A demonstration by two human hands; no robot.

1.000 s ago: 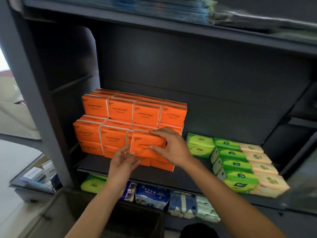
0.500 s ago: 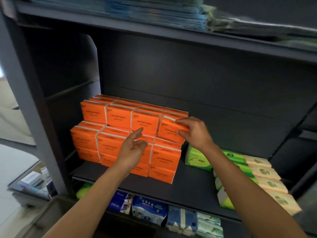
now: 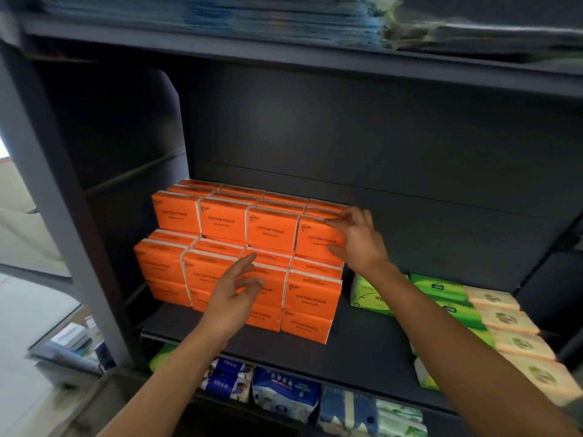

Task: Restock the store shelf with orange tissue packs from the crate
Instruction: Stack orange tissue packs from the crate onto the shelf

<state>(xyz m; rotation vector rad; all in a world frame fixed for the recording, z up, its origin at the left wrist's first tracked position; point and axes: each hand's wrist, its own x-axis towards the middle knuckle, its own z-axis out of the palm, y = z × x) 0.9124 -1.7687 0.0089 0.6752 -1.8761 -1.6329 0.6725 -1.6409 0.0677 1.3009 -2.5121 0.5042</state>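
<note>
Orange tissue packs point(image 3: 220, 222) marked COTTON TISSUE stand stacked in stepped rows on the left of the dark middle shelf point(image 3: 362, 342). My right hand point(image 3: 356, 244) grips the right end of the upper row's rightmost pack point(image 3: 312, 238), fingers over its top edge and thumb under its front. My left hand point(image 3: 233, 294) hovers with fingers spread and relaxed in front of the lower orange rows and holds nothing. A grey crate's rim point(image 3: 104, 402) shows blurred at the bottom left; what it holds is hidden.
Green packs point(image 3: 438, 288) and beige packs point(image 3: 511, 326) fill the shelf's right side. A bare strip of shelf lies between them and the orange stack. Blue and white packs point(image 3: 284, 395) sit on the shelf below. A grey upright post point(image 3: 63, 216) bounds the left.
My right hand carried an orange pack from the lower front row up to the right end of the upper row. My left hand let go and now hovers with loose fingers.
</note>
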